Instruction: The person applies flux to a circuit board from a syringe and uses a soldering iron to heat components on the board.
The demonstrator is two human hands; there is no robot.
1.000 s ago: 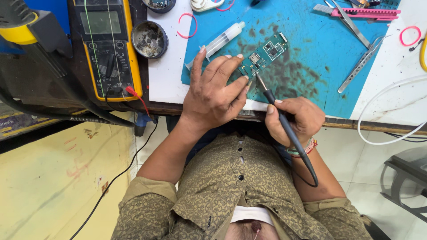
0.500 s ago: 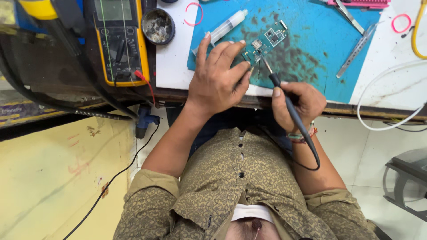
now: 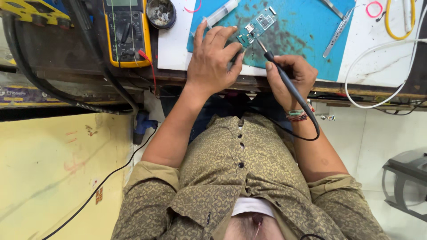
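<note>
My left hand lies flat on the blue work mat, its fingertips pressing on a small green circuit board. A second small board lies just beyond it. My right hand grips a black soldering iron like a pen. The iron's metal tip touches the near board's right edge. Its black cord loops down past my wrist, which wears coloured thread bands.
A yellow multimeter with red lead sits at the left, a round dark tin beside it. A clear syringe, metal tweezers, a pink ring, and yellow and white cables lie around the mat. A grey stool stands lower right.
The view has shifted, so the bench now sits higher in the picture. Both hands stay on the board and iron; the iron's tip has stayed at the near board.
</note>
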